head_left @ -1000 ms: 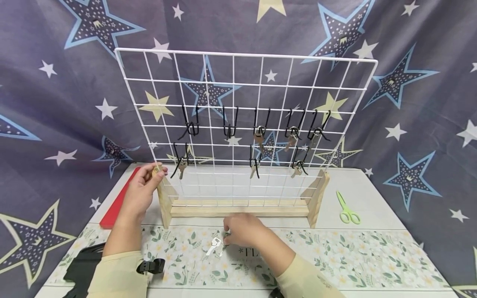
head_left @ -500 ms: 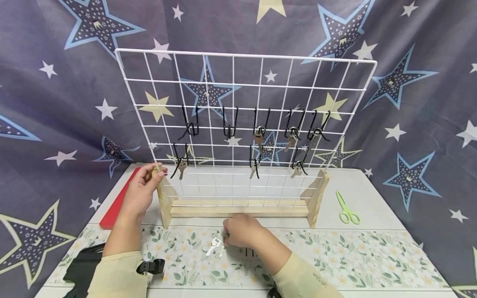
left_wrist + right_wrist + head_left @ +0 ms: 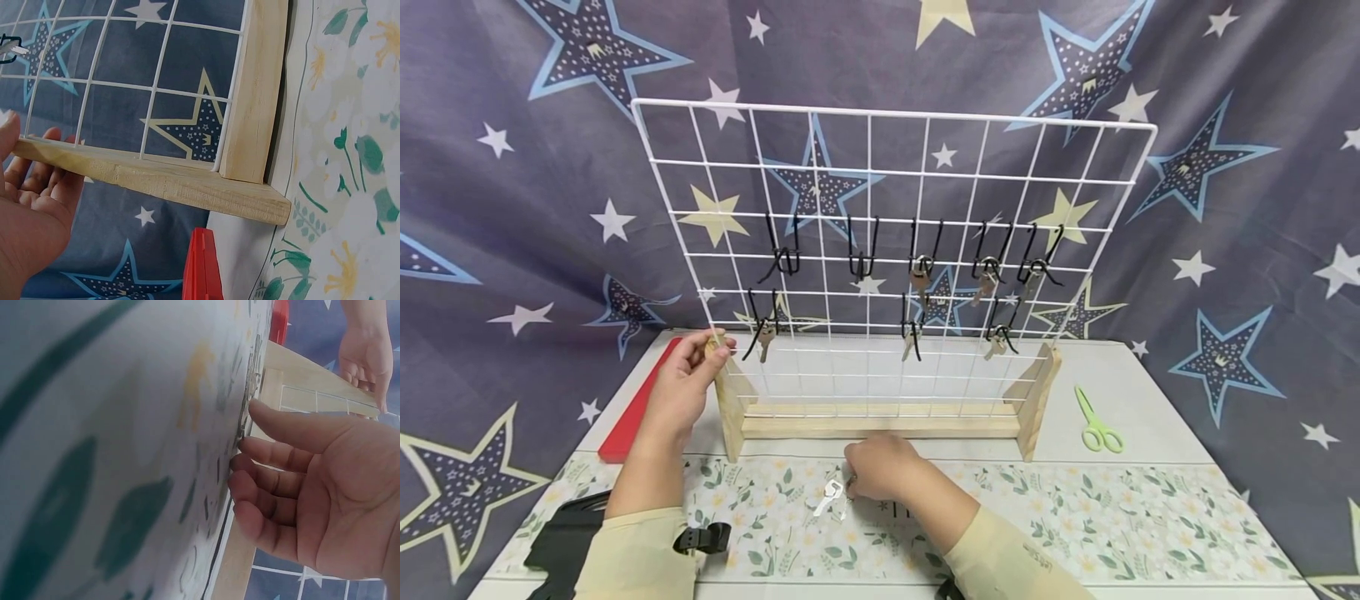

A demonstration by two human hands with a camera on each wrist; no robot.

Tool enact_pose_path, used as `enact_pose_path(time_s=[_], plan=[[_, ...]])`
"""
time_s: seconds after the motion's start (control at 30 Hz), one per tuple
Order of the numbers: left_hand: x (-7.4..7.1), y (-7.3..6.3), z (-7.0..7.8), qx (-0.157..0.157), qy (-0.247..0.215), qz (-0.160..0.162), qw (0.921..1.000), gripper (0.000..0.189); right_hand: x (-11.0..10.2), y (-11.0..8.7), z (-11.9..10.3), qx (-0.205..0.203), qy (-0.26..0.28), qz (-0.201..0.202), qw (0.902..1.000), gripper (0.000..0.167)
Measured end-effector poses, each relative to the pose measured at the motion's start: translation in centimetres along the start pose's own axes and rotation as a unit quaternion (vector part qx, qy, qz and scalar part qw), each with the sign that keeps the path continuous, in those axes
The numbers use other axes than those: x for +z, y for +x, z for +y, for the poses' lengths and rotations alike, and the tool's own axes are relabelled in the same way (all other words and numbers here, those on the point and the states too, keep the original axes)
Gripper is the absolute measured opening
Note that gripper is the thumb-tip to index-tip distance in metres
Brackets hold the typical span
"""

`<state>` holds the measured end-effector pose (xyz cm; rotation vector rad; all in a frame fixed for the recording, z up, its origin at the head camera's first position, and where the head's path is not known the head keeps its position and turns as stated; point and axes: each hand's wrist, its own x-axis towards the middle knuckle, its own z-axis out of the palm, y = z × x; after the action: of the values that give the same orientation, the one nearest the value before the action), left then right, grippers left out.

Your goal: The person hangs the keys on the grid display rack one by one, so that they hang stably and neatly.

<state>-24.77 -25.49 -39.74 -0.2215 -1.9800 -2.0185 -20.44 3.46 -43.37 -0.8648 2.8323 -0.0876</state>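
The left hand [image 3: 685, 387] grips a pale wooden side panel [image 3: 728, 410]; the right hand [image 3: 883, 469] meets small silver metal keys [image 3: 828, 498], pinching or not I can't tell.

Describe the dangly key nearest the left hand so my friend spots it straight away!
Find the white wire grid on its wooden stand. Go to the lower row's leftmost black hook. The key there hangs farther left than all the other hanging ones.

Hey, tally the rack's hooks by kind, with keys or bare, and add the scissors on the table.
Hooks with keys on them: 6
Bare hooks: 2
Green scissors: 1
Total: 9
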Motion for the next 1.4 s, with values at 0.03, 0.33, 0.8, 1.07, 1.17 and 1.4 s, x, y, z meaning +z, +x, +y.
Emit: enact_pose_path(time_s=[0.03, 0.33, 0.8, 1.07, 1.17, 1.4], plan=[[0.0, 0.0, 0.0, 0.0, 0.002, 0.001, 1.0, 0.043, 0.1, 0.1, 0.0, -0.001, -0.002, 0.0, 1.0, 0.03], [-0.1, 0.0, 0.0, 0.005, 0.002, -0.002, 1.0, 0.045, 0.2, 0.2, 0.1, 0.003, 0.014, -0.01, 0.9998, 0.029], [0.0, 0.1, 0.0, 0.001, 0.009, 0.001, 1.0, 0.042, 0.2, 0.3, 0.2, -0.001, 0.045, -0.024, 0.9987, 0.028], [0.0, 0.0, 0.1, -0.004, 0.006, 0.0, 1.0, 0.045, 0.1, 0.2, 0.5, -0.01, 0.07, -0.037, 0.9968, 0.011], [0.1, 0.0, 0.1, -0.005, 0.0, -0.002, 1.0, 0.039, 0.0, 0.1, 0.7, -0.016, 0.088, -0.034, 0.9954, 0.013], [0.0, -0.1, 0.2, 0.002, -0.009, -0.005, 0.9999, 0.033, -0.9, -0.1, 0.8, -0.043, 0.111, -0.017, 0.9927, 0.02]])
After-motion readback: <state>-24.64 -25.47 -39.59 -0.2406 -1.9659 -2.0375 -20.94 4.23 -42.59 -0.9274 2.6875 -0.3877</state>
